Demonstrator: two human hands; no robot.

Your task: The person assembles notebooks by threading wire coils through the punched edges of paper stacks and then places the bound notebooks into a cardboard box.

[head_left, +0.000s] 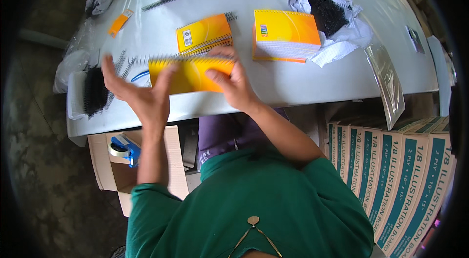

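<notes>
Yellow notebook has its coil at twelve o'clock. The right hand pinches three o'clock, maybe to keep it still; the left hand spreads wide, touch unclear.

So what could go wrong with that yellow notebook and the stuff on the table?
The spiral coil seems to stick out past the left end of the yellow notebook, near the left hand, so it might poke or snag a finger. The clear-wrapped pack juts over the edge of the table, so a bump could knock it off. The black coils lie heaped on crumpled paper, so they might tangle.
</notes>
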